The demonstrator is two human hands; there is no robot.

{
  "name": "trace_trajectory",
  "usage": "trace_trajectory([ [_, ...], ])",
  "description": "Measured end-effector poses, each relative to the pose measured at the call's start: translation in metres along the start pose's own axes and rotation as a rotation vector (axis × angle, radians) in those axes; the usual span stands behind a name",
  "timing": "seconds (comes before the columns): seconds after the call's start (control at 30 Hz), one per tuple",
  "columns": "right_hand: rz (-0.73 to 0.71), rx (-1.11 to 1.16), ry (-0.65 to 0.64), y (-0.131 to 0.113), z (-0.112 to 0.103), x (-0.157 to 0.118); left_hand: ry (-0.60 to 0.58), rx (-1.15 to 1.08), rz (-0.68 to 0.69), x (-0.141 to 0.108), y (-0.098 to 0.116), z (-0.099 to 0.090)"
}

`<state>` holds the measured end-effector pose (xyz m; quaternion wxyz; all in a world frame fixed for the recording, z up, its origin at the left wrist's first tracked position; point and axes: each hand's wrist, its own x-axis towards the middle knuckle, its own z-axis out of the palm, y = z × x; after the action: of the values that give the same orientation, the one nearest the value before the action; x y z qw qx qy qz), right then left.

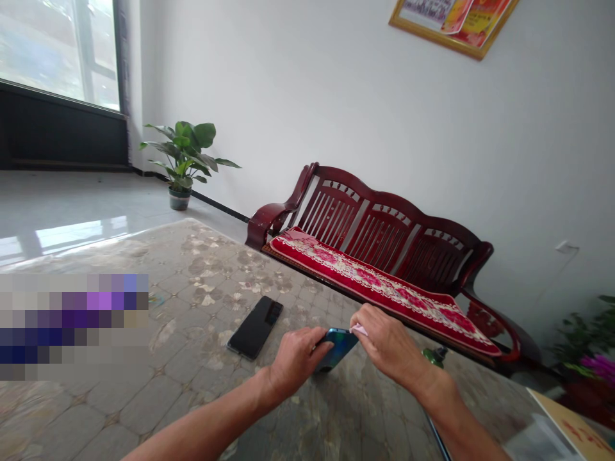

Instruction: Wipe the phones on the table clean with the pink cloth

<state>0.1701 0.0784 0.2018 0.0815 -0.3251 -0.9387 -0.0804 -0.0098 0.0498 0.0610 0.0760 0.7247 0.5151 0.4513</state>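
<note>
Our left fingers (pixel 314 335), closed on a blue phone (pixel 340 346), hide its nine-o'clock side; our right fingers (pixel 362 316) pinch a mostly covered pale scrap (pixel 359 330) at its two o'clock

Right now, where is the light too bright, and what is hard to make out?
Head view, upper left: window washed out, glare on the floor below; head view, left edge: blocky pixels hide a patch; head view, lower middle: the pale piece in the right hand is too small to identify.
</note>
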Motion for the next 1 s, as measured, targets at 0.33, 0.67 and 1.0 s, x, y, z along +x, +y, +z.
trace_trajectory([
  [0.33, -0.131, -0.165, 0.07, -0.007, 0.002, 0.005, 0.002, -0.001, 0.011, 0.001, 0.001, -0.002],
  [0.67, -0.223, -0.204, 0.111, 0.002, 0.008, 0.003, 0.004, -0.027, 0.013, 0.001, 0.001, -0.003],
  [1.0, -0.349, -0.247, 0.162, 0.01, 0.009, 0.005, -0.015, -0.029, 0.02, 0.003, 0.0, -0.004],
])
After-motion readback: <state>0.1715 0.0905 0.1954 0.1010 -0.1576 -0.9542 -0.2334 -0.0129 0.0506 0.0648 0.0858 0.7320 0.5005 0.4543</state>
